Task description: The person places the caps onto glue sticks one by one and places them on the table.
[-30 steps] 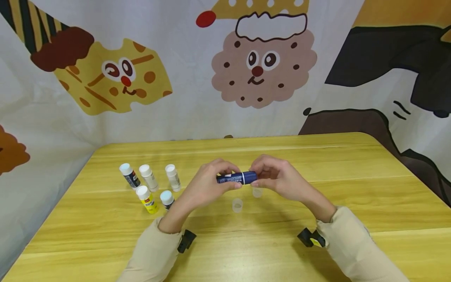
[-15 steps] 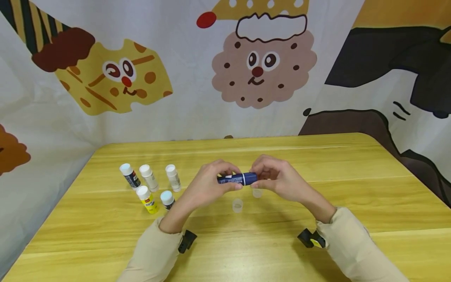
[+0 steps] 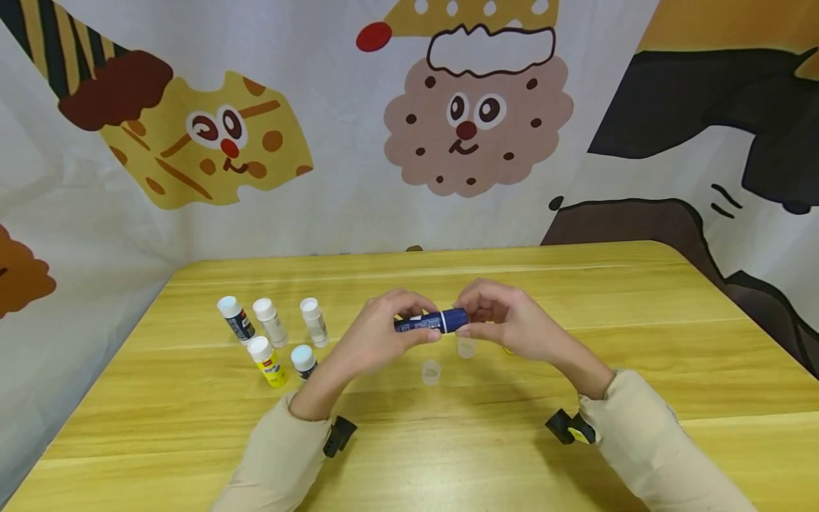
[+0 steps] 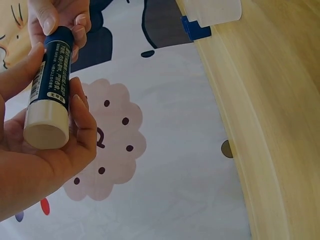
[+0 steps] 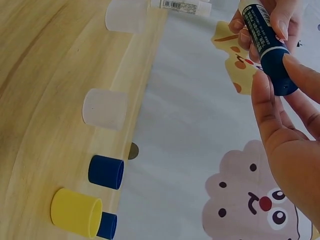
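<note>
A dark blue glue stick [image 3: 419,323] is held nearly level above the table, its blue cap [image 5: 279,72] pointing right and its white base [image 4: 46,125] left. My left hand [image 3: 384,331] grips the body between thumb and fingers. With thumb and fingertips, my right hand [image 3: 505,320] pinches the cap. A white ring shows where cap and body meet. Below the hands, two translucent caps [image 3: 431,372] stand on the table. Two loose blue caps [image 5: 106,171] and a yellow cap [image 5: 75,212] appear beyond them in the right wrist view.
Several glue sticks stand left of my left hand: a yellow one [image 3: 267,361], white ones [image 3: 314,322] and dark blue ones [image 3: 235,320]. Behind the wooden table [image 3: 576,462] hangs a cartoon-print cloth [image 3: 345,142].
The right wrist has shifted slightly up and to the right, and the capped end has tilted up a little. A sliver of yellow now shows beneath the right hand. Both hands keep their hold.
</note>
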Demonstrator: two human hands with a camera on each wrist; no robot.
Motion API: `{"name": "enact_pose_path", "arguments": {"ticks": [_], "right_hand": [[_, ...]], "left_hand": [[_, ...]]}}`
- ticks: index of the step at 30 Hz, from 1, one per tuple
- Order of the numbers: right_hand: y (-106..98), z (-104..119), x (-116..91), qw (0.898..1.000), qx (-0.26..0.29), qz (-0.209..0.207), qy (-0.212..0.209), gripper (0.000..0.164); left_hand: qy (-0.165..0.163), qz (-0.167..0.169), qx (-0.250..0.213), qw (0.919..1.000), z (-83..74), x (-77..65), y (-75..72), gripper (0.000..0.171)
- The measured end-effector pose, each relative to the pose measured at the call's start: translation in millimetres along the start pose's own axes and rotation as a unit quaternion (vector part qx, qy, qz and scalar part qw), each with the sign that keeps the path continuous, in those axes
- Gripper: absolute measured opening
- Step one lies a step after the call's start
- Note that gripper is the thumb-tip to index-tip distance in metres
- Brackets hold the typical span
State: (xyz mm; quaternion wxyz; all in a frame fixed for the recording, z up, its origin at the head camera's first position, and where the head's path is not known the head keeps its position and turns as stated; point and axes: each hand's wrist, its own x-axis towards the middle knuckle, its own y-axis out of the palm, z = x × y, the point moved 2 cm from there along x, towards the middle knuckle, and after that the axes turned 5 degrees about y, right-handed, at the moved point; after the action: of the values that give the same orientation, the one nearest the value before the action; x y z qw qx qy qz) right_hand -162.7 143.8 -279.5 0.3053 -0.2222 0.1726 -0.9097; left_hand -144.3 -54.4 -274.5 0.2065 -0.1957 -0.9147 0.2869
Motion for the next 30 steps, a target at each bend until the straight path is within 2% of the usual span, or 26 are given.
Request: {"name": "enact_pose_path", "arguments": {"ticks": [9, 23, 30], "right_hand": [[-1.5, 3.7, 0.4, 1.000, -0.003, -0.004, 0.031, 0.025], [1.8, 3.1, 0.6, 1.000, -0.001, -0.006, -0.002, 0.021], [0.6, 6.1, 1.9, 1.000, -0.007, -0.018, 0.018, 0.023]], "left_hand": [[0.007, 0.007, -0.006, 0.9999, 1.0, 0.7, -1.7, 0.024], [0.029, 0.008, -0.010, 0.9995, 1.7, -1.7, -3.1, 0.023], [0.030, 0.009, -0.014, 0.9994, 1.2, -0.1, -6.0, 0.025]]}}
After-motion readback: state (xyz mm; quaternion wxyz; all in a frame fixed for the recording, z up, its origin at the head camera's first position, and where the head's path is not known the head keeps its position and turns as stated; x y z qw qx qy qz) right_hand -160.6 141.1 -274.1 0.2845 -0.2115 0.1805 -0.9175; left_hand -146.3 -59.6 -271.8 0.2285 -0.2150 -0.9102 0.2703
